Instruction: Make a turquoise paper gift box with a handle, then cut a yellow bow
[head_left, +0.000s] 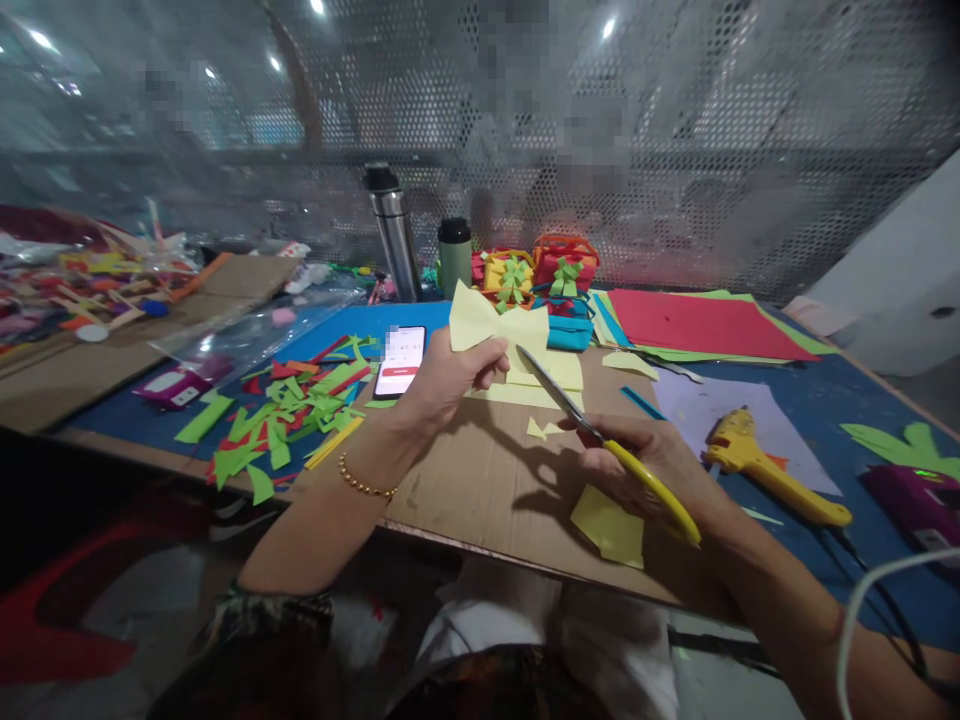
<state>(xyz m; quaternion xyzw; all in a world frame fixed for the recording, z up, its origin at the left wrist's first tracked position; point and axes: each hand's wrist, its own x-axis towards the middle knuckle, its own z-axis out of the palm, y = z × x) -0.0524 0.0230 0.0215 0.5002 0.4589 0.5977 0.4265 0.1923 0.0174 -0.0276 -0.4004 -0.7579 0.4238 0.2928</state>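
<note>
My left hand (pixel 461 370) pinches a cut piece of pale yellow paper (pixel 495 322), held up above the cardboard (pixel 457 470). In my right hand (pixel 637 455) is a pair of scissors (pixel 652 485) with yellow handles; the blades point up and left, their tips close to the paper's lower right. More yellow paper (pixel 562 375) lies flat behind my left hand. Small yellow scraps (pixel 544 430) rest on the cardboard between my hands. A folded-looking yellow paper piece (pixel 611 527) lies below my right hand, near the front edge.
Left of my arm are a phone (pixel 401 362) and a heap of green and red strips (pixel 292 410). A steel flask (pixel 395 235), a green bottle (pixel 454 258) and small paper baskets (pixel 566 270) stand behind. Rightward lie red sheets (pixel 705 325) and a corded yellow glue gun (pixel 772 470).
</note>
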